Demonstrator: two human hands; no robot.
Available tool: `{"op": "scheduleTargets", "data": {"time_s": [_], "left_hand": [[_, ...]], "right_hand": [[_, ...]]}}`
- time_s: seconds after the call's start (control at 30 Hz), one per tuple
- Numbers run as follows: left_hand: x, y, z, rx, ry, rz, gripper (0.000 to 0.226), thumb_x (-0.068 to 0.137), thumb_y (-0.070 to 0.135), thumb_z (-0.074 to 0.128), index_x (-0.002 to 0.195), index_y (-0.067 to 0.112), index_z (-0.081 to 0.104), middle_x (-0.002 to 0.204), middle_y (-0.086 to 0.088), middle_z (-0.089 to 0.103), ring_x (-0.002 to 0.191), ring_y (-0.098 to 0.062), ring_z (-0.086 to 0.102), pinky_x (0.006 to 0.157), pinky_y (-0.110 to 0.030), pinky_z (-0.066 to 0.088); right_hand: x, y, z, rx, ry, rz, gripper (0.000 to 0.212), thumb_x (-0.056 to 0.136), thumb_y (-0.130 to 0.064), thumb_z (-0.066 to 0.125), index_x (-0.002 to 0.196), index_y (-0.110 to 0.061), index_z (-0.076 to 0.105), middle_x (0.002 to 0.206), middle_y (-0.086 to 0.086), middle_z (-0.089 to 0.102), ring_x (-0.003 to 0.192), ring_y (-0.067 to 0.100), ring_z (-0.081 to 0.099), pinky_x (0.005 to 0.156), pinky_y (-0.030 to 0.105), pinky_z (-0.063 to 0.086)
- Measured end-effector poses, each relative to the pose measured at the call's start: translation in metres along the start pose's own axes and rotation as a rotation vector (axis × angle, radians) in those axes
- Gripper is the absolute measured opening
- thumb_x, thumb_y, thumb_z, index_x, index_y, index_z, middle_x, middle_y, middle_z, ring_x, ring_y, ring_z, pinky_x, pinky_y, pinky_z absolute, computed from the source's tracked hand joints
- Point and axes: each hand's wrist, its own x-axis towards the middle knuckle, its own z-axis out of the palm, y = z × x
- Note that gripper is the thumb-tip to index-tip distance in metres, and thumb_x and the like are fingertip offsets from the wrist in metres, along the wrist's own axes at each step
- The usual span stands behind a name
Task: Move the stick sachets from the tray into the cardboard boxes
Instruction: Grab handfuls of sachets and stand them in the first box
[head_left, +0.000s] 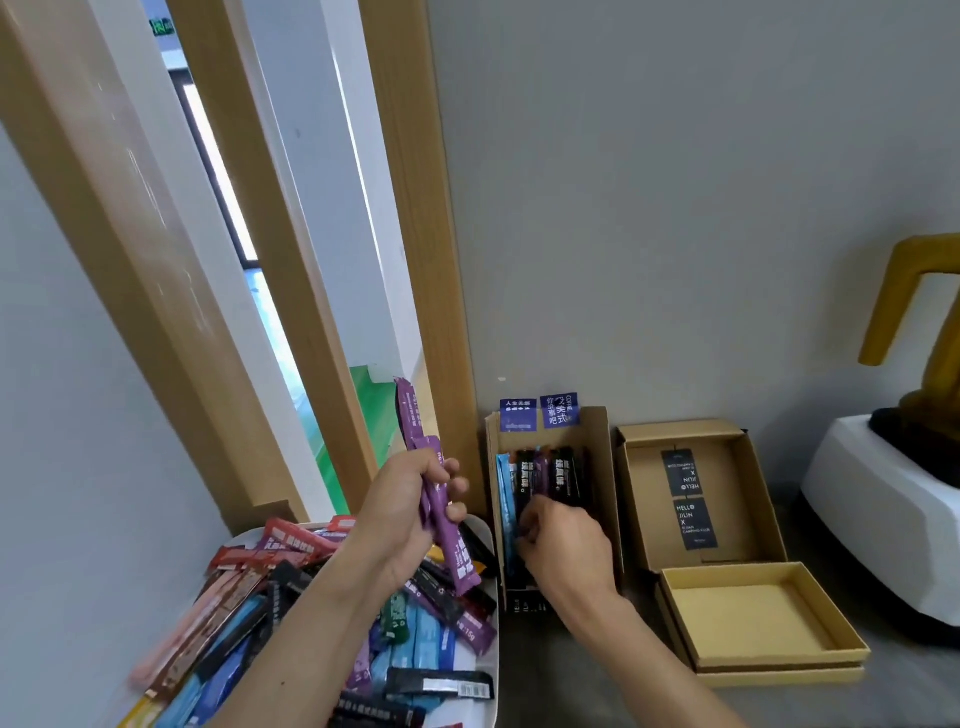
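Observation:
A white tray (488, 540) at the bottom left is heaped with stick sachets (249, 608) in red, pink, black, blue and purple. Above it my left hand (405, 514) grips a few purple sachets (441, 514) that point upward. To the right stands a narrow cardboard box (597, 457) with black, blue and purple sachets (550, 475) lined up inside. My right hand (563, 545) reaches into that box with its fingers curled on a black sachet. Further right lies a second open cardboard box (641, 499) with dark labels inside.
A shallow cardboard lid (753, 618) lies in front of the second box. A white base with a gold object (893, 493) stands at the far right. Wooden door frames (415, 260) and a grey wall rise behind the boxes.

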Motion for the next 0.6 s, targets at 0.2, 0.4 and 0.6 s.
{"op": "scheduleTargets", "data": {"time_s": [0.2,0.4,0.6], "left_hand": [[-0.001,0.000,0.006,0.029,-0.014,0.001,0.032,0.091,-0.004,0.046,0.119,0.012,0.047,0.089,-0.010,0.051,0.068,-0.015,0.054,0.056,-0.029,0.044],[0.003,0.001,0.007,0.089,-0.021,-0.026,0.014,0.097,0.007,0.053,0.109,0.003,0.049,0.073,-0.010,0.056,0.063,-0.018,0.055,0.059,-0.032,0.049],[0.005,0.002,0.012,0.084,0.001,-0.007,0.023,0.103,0.022,0.060,0.114,0.004,0.052,0.072,-0.005,0.059,0.062,-0.015,0.057,0.059,-0.031,0.049]], "right_hand": [[0.003,-0.001,0.003,0.045,0.029,0.038,0.025,0.092,-0.047,0.074,0.110,-0.031,0.069,0.102,-0.008,0.074,0.093,0.012,0.071,0.079,0.035,0.061],[0.005,0.001,0.002,0.126,0.065,0.072,0.020,0.095,-0.035,0.072,0.114,-0.032,0.064,0.109,-0.009,0.072,0.096,0.007,0.070,0.076,0.028,0.062],[0.007,0.001,0.005,0.117,0.097,0.054,0.018,0.100,-0.032,0.065,0.116,-0.030,0.057,0.109,-0.008,0.071,0.094,0.008,0.071,0.073,0.026,0.062]]}}
